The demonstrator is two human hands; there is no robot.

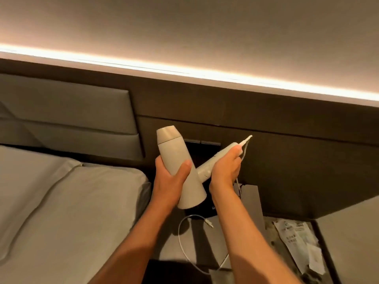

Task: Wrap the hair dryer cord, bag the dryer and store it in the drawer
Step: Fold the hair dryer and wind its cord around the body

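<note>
The hair dryer is held up in the air just right of the bed, above the bedside table. The left hand is wrapped around its barrel, and the right hand grips its handle together with the cord. A loose length of cord lies on the table below the dryer.

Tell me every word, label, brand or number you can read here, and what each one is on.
None can be read.
Printed paper sheets at lower right: dark print, too blurred to read.
Black panel under the hair dryer: a small pale mark, too small to read.
Hair dryer handle: raised controls, no legible label.
</note>
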